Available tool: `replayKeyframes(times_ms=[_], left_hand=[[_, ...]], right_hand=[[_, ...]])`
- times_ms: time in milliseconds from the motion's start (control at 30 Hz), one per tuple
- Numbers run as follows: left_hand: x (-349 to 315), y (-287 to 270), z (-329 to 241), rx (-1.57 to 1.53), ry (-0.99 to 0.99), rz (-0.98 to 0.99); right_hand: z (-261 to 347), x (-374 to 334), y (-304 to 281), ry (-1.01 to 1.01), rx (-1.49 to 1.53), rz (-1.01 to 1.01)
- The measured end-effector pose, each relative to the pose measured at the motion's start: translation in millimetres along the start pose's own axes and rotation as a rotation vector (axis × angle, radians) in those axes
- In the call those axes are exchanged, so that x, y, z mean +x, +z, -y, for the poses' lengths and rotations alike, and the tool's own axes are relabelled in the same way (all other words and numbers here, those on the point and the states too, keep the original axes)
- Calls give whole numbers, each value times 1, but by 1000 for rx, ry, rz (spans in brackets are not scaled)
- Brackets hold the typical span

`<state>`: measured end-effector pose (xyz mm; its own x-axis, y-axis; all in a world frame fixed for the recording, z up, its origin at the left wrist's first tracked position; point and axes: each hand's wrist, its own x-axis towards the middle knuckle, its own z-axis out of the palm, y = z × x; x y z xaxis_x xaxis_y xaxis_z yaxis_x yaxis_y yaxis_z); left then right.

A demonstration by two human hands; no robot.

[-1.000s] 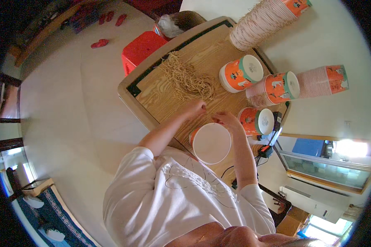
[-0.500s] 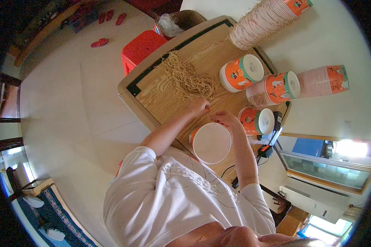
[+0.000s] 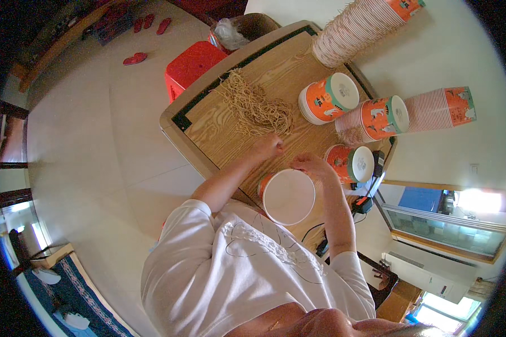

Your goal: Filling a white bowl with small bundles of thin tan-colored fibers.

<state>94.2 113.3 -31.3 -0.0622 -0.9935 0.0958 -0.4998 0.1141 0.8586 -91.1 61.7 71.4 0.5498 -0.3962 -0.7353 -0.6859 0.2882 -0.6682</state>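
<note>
A paper bucket [image 3: 289,197], orange outside and white inside, stands at the near table edge in front of me, mouth up. My right hand [image 3: 311,164] is at its far rim, fingers closed; whatever they pinch is too small to make out. Just beyond and to the left, my left hand [image 3: 271,146] is closed in a pinch above the wood, apart from the bucket. Any cord in it cannot be made out. A tangled heap of tan cords [image 3: 258,109] lies on the table beyond my left hand.
Upside-down orange buckets stand to the right: one near [image 3: 362,164], one farther back [image 3: 344,91]. A long bucket stack [image 3: 399,115] and a tall one with cords [image 3: 357,31] rise behind. Black adapters [image 3: 362,204] with cables lie right. A red stool [image 3: 194,64] adjoins the table [image 3: 168,121].
My hands have drawn a little farther apart, the left one shifting slightly left. My right hand has moved slightly right along the bucket's far rim.
</note>
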Motion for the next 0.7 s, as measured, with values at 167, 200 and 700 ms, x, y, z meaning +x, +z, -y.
replayKeyframes(times_ms=[167,200,700], left_hand=[[-7,14,31,-67,-38,41],[-10,15,38,-59,25,4],[-78,-158,-41,-1237,-409,117]], right_hand=[[7,-14,12,-236,-122,-80],[10,-18,21,-238,-124,-77],[-50,-49,-3,-480,-456,-821]])
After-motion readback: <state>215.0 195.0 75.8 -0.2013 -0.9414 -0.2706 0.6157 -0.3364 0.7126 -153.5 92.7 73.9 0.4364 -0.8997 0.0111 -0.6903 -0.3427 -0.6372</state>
